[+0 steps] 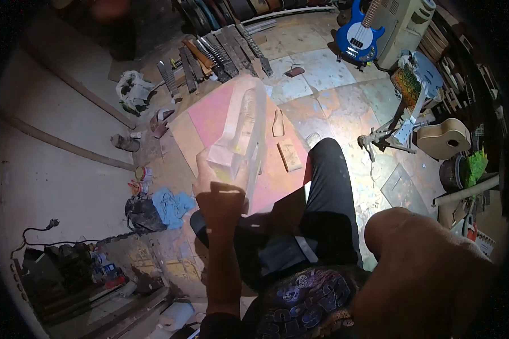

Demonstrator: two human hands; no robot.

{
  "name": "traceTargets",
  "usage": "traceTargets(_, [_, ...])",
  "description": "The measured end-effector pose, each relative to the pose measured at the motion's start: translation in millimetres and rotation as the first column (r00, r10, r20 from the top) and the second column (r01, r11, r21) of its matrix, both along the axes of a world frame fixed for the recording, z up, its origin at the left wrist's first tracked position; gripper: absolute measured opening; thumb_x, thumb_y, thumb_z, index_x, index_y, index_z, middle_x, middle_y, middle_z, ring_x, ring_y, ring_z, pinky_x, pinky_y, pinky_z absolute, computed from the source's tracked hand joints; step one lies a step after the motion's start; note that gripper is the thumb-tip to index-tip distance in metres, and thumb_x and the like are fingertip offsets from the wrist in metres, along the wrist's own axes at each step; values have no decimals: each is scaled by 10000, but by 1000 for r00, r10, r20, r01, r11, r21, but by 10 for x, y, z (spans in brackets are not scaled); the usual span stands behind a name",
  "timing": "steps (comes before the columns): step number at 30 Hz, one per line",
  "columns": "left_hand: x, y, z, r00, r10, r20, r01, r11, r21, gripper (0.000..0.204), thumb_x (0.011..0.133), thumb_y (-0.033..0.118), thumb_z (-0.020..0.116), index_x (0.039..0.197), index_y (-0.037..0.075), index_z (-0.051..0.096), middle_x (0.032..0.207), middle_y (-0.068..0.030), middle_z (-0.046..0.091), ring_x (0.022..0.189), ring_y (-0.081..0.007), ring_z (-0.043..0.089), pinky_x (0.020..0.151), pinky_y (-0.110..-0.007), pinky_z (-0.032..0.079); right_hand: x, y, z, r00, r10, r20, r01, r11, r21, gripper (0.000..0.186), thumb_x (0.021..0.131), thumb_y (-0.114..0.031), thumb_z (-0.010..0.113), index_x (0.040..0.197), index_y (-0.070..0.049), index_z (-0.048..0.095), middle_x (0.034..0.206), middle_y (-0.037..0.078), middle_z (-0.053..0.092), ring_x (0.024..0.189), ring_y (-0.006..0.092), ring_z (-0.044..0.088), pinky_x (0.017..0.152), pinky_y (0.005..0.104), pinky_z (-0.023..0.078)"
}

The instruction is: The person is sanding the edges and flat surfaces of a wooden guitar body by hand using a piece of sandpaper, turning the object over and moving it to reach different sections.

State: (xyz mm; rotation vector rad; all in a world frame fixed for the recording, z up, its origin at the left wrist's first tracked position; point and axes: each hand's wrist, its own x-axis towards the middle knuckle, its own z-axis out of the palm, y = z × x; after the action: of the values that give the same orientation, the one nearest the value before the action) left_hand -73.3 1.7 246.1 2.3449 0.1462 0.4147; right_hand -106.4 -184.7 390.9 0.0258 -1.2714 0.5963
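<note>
A long pale wooden piece [245, 113], squared at its near end and rounded at its far end, slants away from me. My left hand [223, 189] is closed around its near end, the fingers partly hidden under it. Beneath lies a pink and tan board [209, 113] on the floor. On that board, right of the piece, rest a small wooden block [289, 156] and a flat wooden offcut [278, 123]. My right arm [424, 260] comes in bent at the lower right; its hand is out of sight.
Files and rasps [215, 56] lie in a row beyond the board. A blue bass guitar [359, 37] stands at the far right, an acoustic guitar body [444, 138] nearer. A blue cloth [172, 206] and a paint can [143, 173] sit at the left by the wall.
</note>
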Motion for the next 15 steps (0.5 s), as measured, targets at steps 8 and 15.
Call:
traceTargets(8, [40, 71, -80, 998, 41, 43, -39, 998, -59, 612, 788, 261, 827, 1268, 35, 522, 946, -247, 723, 896, -438, 723, 763, -467, 580, 167, -52, -456, 985, 115, -130, -115, 993, 10, 554, 886, -308, 722, 1274, 29, 514, 971, 127, 605, 601, 185, 601, 486, 316, 480])
traceTargets(15, [68, 222, 144, 990, -47, -131, 33, 993, -110, 687, 748, 307, 864, 1273, 37, 514, 1001, -239, 717, 896, -387, 734, 746, -427, 582, 383, -457, -1856, 593, -95, -799, -170, 956, -239, 704, 815, -113, 727, 1441, -25, 417, 1177, 122, 497, 584, 124, 545, 512, 288, 400])
